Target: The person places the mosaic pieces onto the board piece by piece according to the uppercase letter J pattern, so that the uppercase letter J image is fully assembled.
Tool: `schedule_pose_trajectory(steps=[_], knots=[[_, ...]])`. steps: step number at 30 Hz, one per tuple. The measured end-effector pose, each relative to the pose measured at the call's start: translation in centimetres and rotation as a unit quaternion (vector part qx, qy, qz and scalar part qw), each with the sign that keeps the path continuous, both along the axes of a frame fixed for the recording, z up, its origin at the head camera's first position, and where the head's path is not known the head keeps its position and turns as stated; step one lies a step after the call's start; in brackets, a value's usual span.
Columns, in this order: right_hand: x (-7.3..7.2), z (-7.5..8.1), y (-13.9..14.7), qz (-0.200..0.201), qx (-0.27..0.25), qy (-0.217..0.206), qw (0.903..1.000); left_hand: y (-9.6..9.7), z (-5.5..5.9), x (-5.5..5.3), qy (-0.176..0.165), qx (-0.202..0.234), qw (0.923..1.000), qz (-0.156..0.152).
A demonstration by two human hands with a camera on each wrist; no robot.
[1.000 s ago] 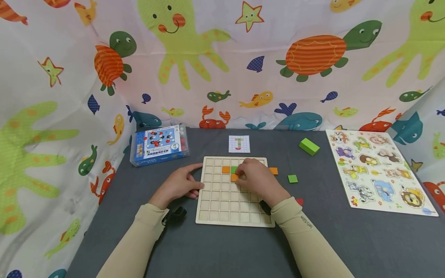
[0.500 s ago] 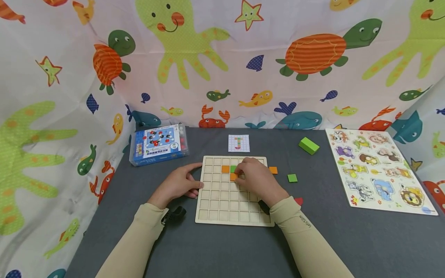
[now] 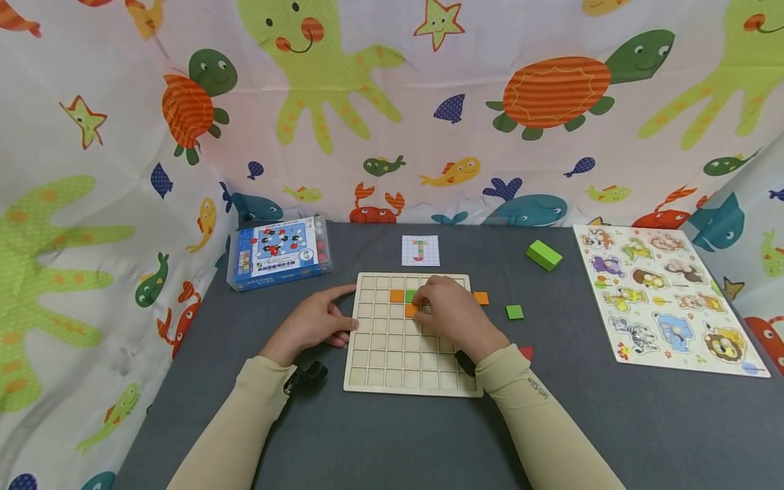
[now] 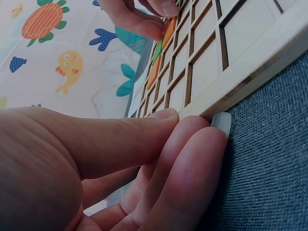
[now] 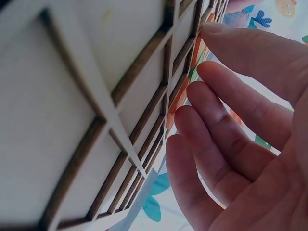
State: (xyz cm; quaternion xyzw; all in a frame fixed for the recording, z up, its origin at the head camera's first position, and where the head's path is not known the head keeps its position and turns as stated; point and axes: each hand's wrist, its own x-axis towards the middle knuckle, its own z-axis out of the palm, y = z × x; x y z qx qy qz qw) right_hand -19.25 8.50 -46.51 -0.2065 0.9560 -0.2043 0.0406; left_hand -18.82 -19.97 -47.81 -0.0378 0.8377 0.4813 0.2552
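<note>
A pale wooden grid board [image 3: 380, 361] lies on the dark table. An orange tile [image 3: 397, 296] sits in one of its squares, beside a green tile [image 3: 410, 295]. Below the green one is another orange tile [image 3: 411, 310]. My right hand [image 3: 454, 313] pinches this lower orange tile, thumb at its near edge and index finger at the far one; its other fingers [image 5: 192, 120] spread loosely over the board. At the board's left side my left hand [image 3: 309, 323] grips the rim, thumb [image 4: 159, 115] against the frame and curled fingertips below. The right hand covers squares to the right.
A pattern card [image 3: 420, 251] lies behind the board. To the right are an orange tile [image 3: 481, 298], a green tile [image 3: 514, 312], a red piece [image 3: 526, 352] and a green block [image 3: 544, 255]. A boxed kit [image 3: 278, 253] and an animal puzzle board [image 3: 670, 299] stand farther out.
Both hands and the tiles keep their places. The whole head view has shifted up slightly.
</note>
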Motion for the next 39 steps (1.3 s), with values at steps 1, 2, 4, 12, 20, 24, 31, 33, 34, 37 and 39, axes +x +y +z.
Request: schedule_pose_trajectory(steps=[1, 2, 4, 12, 20, 24, 31, 33, 34, 37, 39], knots=[[0.0, 0.0, 0.1, 0.001, -0.002, 0.001, 1.0000, 0.0, 0.0, 0.0, 0.001, -0.001, 1.0000, -0.001], [0.0, 0.1, 0.1, 0.002, -0.005, 0.001, 1.0000, 0.0, 0.0, 0.0, 0.002, -0.001, 1.0000, -0.001], [0.1, 0.2, 0.2, 0.002, -0.011, -0.001, 0.9999, 0.0, 0.0, 0.0, 0.005, -0.003, 1.0000, -0.001], [0.4, 0.4, 2.7, -0.036, -0.024, -0.029, 0.9986, 0.0, -0.1, 0.2, 0.005, 0.000, 1.0000, -0.004], [0.8, 0.5, 8.7, -0.075, -0.043, -0.052, 0.9949, 0.2, 0.1, 0.2, 0.007, -0.001, 0.9999, -0.008], [1.3, 0.6, 11.6, -0.098, -0.045, -0.066, 0.9920, 0.1, 0.2, 0.2, 0.012, -0.002, 0.9999, -0.007], [1.5, 0.4, 15.1, -0.113, -0.048, -0.065, 0.9903, -0.2, 0.2, 0.0, 0.009, -0.003, 0.9999, -0.006], [1.4, 0.3, 15.6, -0.114, -0.047, -0.069, 0.9900, -0.3, 0.1, 0.0, 0.008, -0.001, 1.0000, -0.004], [1.4, 0.3, 15.9, -0.114, -0.047, -0.071, 0.9898, -0.3, 0.1, 0.0, 0.008, -0.001, 1.0000, -0.003], [1.4, 0.2, 16.6, -0.116, -0.047, -0.078, 0.9890, -0.1, 0.0, 0.0, 0.007, -0.001, 1.0000, -0.003], [1.4, 0.1, 17.2, -0.117, -0.043, -0.081, 0.9889, 0.0, 0.0, 0.1, 0.007, -0.002, 1.0000, -0.004]])
